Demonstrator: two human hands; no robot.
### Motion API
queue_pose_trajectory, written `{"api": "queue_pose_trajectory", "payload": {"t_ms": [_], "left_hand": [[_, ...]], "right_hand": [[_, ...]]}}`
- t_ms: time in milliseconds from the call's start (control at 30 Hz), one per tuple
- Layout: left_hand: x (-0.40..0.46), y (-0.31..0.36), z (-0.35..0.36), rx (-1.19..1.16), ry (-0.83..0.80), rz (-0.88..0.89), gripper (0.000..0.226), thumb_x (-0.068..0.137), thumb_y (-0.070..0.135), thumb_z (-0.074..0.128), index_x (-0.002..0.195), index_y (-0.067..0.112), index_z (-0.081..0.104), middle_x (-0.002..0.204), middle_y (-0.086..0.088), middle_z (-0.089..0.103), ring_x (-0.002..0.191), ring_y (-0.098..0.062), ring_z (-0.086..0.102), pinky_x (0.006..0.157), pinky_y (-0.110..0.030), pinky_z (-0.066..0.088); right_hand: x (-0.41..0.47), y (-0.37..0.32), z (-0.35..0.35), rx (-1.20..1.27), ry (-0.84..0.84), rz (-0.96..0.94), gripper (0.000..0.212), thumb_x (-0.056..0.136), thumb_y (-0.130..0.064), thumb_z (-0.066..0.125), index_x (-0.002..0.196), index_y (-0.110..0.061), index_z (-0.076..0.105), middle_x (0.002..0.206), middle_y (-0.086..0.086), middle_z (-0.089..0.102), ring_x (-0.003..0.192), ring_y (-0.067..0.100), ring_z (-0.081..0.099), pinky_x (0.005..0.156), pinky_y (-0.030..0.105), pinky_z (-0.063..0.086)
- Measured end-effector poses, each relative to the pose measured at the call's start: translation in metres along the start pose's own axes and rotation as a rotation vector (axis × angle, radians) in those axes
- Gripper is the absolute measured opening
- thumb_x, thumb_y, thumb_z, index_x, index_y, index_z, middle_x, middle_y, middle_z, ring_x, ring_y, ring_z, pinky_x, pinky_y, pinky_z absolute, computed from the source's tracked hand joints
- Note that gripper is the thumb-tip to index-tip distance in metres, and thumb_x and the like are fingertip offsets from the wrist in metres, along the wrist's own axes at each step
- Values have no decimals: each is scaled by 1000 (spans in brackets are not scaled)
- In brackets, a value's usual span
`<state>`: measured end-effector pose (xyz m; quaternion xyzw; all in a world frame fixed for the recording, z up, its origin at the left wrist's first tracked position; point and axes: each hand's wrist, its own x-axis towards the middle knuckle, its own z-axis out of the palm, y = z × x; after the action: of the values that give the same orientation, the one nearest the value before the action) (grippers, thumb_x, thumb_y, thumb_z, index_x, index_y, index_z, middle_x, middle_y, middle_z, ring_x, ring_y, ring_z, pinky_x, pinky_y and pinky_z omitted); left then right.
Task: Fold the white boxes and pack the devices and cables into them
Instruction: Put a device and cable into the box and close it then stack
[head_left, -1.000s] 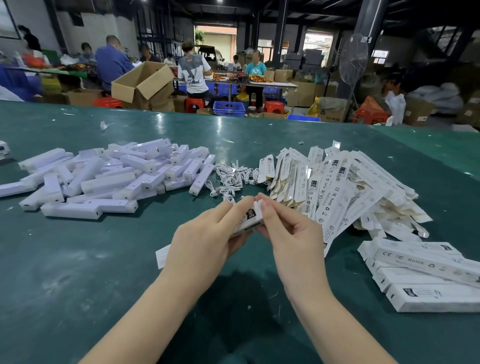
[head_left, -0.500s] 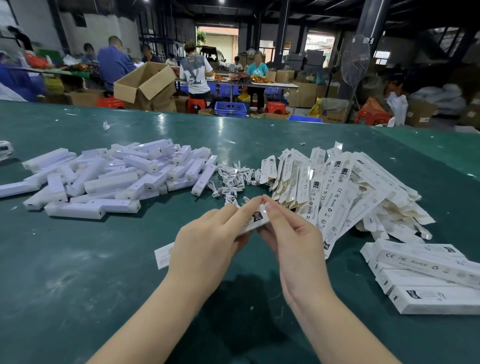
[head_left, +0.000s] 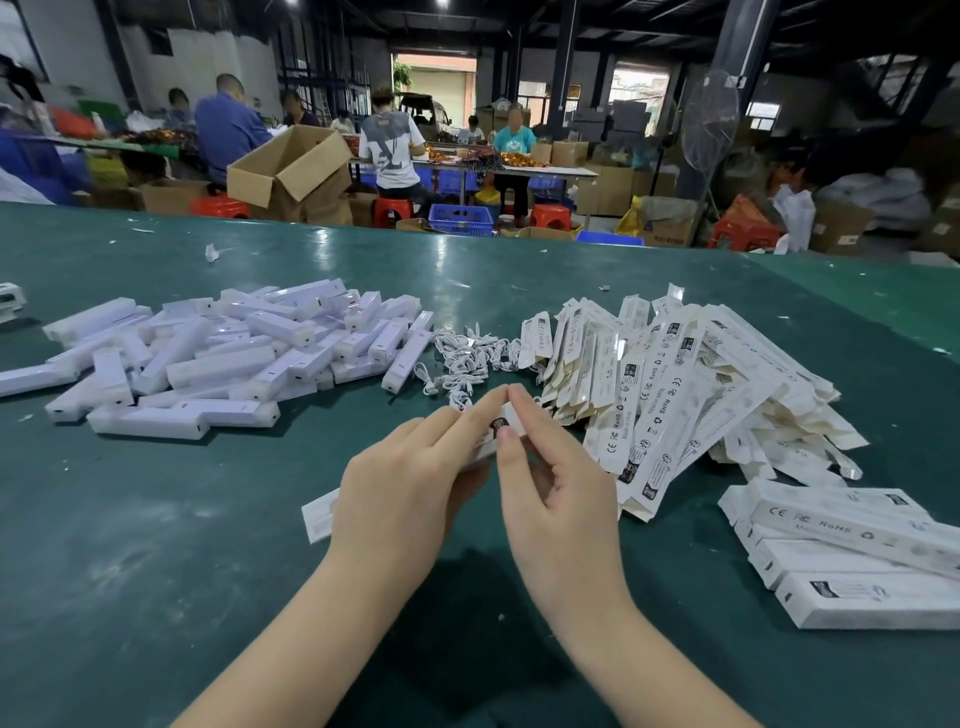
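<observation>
Fingertips shifted slightly along white box (head_left: 498, 434); left hand (head_left: 410, 488), right hand (head_left: 556, 499) both pinching it. Crease flap square, keep grip firm.

At lower right I read "CE FC RoHS" on a folded white cardboard box (head_left: 852, 525); the flat white box blanks (head_left: 654, 415) say "RoHS".
</observation>
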<state>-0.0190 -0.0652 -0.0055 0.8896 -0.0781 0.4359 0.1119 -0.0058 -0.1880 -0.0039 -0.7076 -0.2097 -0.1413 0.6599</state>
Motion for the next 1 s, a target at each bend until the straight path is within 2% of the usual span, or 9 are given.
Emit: {"api": "queue_pose_trajectory", "payload": {"t_ms": [167,333,433,567,667,733,800,900,1000], "left_hand": [[3,2,2,25,-7,-1,58,75,25,82,129,24,62,77,7,62,65,-19,60,44,-31,48],[1,0,-2,-63,-145,-139,51,81,55,60,127,34,60,92,11,68,77,-20,65,56,-34,52],[-1,-4,-4,-180,-126,-198,42,82,48,67,121,34,63,93,8,70,78,-23,64,64,-39,53],[-3,7,5,-357,-131,-150,53,83,36,72,133,28,56,109,12,67,89,-11,60,77,-13,44],[-6,11,10,-506,-273,-88,66,87,45,63,145,42,31,117,33,45,104,4,49,86,2,31],[-8,7,12,-467,-338,-31,69,87,59,51,147,44,21,119,31,39,102,7,45,89,-6,36],[-9,4,12,-427,-348,-11,68,87,69,41,147,45,18,120,30,37,100,9,45,87,-13,41],[-9,3,11,-410,-334,9,63,89,66,39,145,43,26,118,30,39,98,6,47,84,-20,47],[-8,1,11,-418,-310,9,53,91,57,41,140,36,40,115,25,44,94,2,49,81,-26,50]], "right_hand": [[13,0,-11,209,-16,89,22,94,-20,63,111,-31,72,110,-18,72,107,0,65,93,17,50],[34,5,-38,367,222,150,13,91,-21,65,96,-27,76,100,-3,76,102,15,70,86,24,55],[34,4,-38,361,192,147,15,91,-22,66,103,-28,74,102,-1,76,102,15,70,85,23,56],[25,7,-22,432,-33,313,66,76,-29,80,131,-40,44,108,-3,74,107,18,68,92,34,53],[31,2,-32,295,53,296,73,86,-24,73,142,-37,27,104,-4,75,102,11,69,96,32,51],[36,-10,-48,133,134,227,73,91,-32,67,145,-37,18,99,-4,74,89,-1,69,78,10,50],[41,-22,-69,-145,203,151,51,92,-39,64,130,-34,31,89,-8,68,71,-1,65,64,12,49],[46,-42,-101,-519,61,139,26,92,-37,63,107,-39,42,87,-20,58,69,-3,57,61,25,43],[43,-66,-137,-830,-198,182,26,89,-27,65,91,-49,51,102,-12,58,90,8,57,73,32,46]]}}
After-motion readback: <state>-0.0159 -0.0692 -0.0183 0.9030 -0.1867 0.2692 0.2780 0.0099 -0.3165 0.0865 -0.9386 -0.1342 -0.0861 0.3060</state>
